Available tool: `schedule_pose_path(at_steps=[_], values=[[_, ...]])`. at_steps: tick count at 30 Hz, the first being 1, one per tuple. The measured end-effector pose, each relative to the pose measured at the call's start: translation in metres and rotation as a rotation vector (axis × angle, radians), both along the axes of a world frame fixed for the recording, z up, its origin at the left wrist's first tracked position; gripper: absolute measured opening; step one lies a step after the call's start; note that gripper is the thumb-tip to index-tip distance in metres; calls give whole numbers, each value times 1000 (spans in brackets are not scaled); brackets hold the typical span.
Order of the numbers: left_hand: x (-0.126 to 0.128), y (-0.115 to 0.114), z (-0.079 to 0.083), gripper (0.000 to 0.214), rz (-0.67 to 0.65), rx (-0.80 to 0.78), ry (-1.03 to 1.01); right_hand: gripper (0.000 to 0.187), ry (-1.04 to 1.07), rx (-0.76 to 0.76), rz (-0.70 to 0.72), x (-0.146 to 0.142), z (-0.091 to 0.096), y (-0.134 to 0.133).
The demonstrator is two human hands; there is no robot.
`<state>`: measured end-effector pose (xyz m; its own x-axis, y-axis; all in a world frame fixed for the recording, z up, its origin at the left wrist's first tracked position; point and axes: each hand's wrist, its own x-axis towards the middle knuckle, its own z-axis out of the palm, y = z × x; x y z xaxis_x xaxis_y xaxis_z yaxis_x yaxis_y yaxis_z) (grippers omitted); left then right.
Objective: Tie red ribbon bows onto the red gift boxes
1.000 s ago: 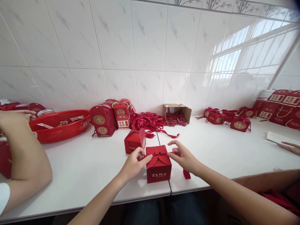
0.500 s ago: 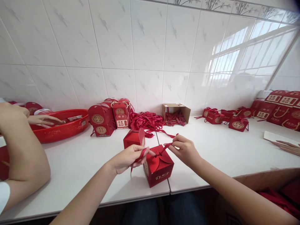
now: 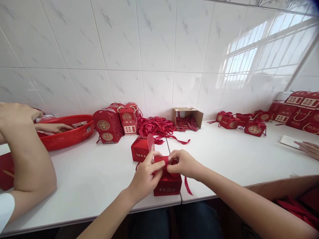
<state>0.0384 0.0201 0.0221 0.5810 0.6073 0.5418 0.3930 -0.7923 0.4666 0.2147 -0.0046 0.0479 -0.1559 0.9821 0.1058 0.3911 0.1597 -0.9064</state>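
A red gift box (image 3: 167,188) with gold lettering stands at the table's front edge, right in front of me. Over its top my left hand (image 3: 147,172) and my right hand (image 3: 183,164) meet, both with fingers pinched on a red ribbon (image 3: 166,160). One ribbon end (image 3: 188,186) hangs down past the box's right side. The knot area is partly hidden by my fingers. Just behind my left hand sits another red box (image 3: 139,150) with its rounded flap standing up.
Behind lie a heap of red ribbons (image 3: 157,127) and a cardboard box (image 3: 198,118) of ribbons. Stacked red boxes (image 3: 108,124) and a red basket (image 3: 67,141) with a co-worker's hand (image 3: 53,127) are left. Tied boxes (image 3: 254,128) and another hand (image 3: 310,149) are right.
My hands have come together over the box from holding the ribbon ends apart. The box has turned slightly, and a ribbon end now hangs at its right.
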Motion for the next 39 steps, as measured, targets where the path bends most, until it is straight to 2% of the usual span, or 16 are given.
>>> schedule_pose_path(at_steps=[3, 5, 7, 10, 14, 17, 19, 24, 28, 32, 36, 39], values=[[-3, 8, 4, 31, -141, -23, 28, 12, -98, -46, 73, 3, 4, 1], [-4, 12, 9, 27, -151, -78, 23, 8, -154, -28, 107, 4, 7, 2], [-7, 16, 14, 21, -102, -145, -12, 5, -193, 14, 108, 8, 9, 2], [-20, 22, 20, 18, 35, -194, -25, 6, -274, 73, 28, 23, 7, 1], [-47, 30, 18, 18, 224, -76, 97, 13, -457, 152, -115, 51, -1, 0], [-55, 31, 13, 19, 251, -71, 91, 9, -537, 252, -163, 59, -1, -3], [-52, 29, 13, 19, 231, -112, 31, 2, -569, 322, -145, 56, 3, -7], [-30, 16, 18, 20, 128, -228, -47, 22, -690, 519, -102, 29, 18, -17], [-16, 5, 10, 30, 10, -238, -24, 9, -908, 865, -99, 1, 24, -19], [-12, -2, -3, 43, 8, -220, 40, 23, -1161, 1183, 33, -20, 31, -19], [-20, -3, -10, 58, 59, -268, 80, 35, -1233, 1201, 82, -31, 42, -26], [-30, 5, -16, 80, 28, -275, -5, 37, -1212, 1183, 95, -35, 47, -30]])
